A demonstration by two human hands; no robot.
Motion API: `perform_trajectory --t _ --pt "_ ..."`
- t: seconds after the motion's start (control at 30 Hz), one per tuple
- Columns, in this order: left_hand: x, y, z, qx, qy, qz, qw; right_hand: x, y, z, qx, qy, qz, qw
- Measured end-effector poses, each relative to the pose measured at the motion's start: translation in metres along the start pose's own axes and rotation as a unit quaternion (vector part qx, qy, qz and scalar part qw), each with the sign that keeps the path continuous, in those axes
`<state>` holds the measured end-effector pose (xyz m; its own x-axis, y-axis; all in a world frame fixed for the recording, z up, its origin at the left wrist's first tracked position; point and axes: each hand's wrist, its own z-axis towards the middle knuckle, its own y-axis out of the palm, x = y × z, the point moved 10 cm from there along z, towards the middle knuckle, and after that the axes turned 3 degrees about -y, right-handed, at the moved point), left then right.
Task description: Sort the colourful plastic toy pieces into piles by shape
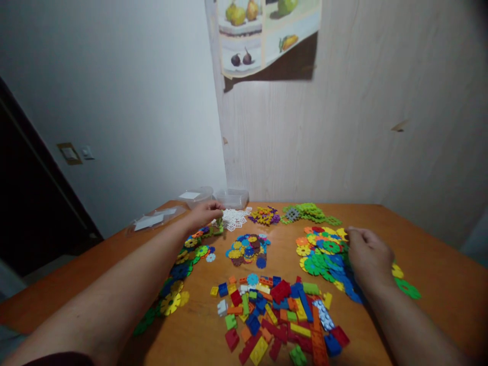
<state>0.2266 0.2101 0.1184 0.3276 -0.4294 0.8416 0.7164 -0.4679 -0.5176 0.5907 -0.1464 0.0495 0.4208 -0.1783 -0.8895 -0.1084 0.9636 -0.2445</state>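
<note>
My left hand (206, 213) reaches to the far left of the table with its fingers closed. A small green plastic piece (218, 224) shows at its fingertips, beside the pile of white lattice pieces (234, 218). My right hand (369, 254) is closed over the right side of a pile of large notched discs (322, 259). Its fingertips are at a yellow disc (341, 233); whether they pinch it is hidden. Under my left forearm runs another spread of notched discs (181, 272). Between my hands lies a pile of smaller notched discs (247, 249).
Building bricks (274, 315) are heaped at the near middle of the wooden table (430, 244). Yellow and purple pieces (264, 216) and green lattice pieces (310, 213) lie at the back. A clear plastic container (232, 198) and labelled plastic bags (152, 219) stand at the back left, near the wall.
</note>
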Motion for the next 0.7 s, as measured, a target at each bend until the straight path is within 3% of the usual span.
perform_trajectory --t 0.17,0.43,0.6,0.7 --pt "0.006 0.025 0.027 0.059 -0.054 -0.052 0.995 -0.002 -0.001 -0.001 -0.003 -0.004 -0.005 1.000" --pt "0.013 0.089 0.072 0.077 -0.114 -0.059 0.989 -0.009 0.001 -0.007 -0.015 -0.020 0.002 1.000" --pt "0.004 0.117 0.094 0.060 -0.143 -0.020 0.988 -0.014 0.002 -0.009 -0.019 -0.023 -0.017 0.999" --pt "0.003 0.133 0.103 0.012 -0.127 0.006 0.992 -0.015 0.003 -0.010 -0.021 -0.025 -0.018 0.999"
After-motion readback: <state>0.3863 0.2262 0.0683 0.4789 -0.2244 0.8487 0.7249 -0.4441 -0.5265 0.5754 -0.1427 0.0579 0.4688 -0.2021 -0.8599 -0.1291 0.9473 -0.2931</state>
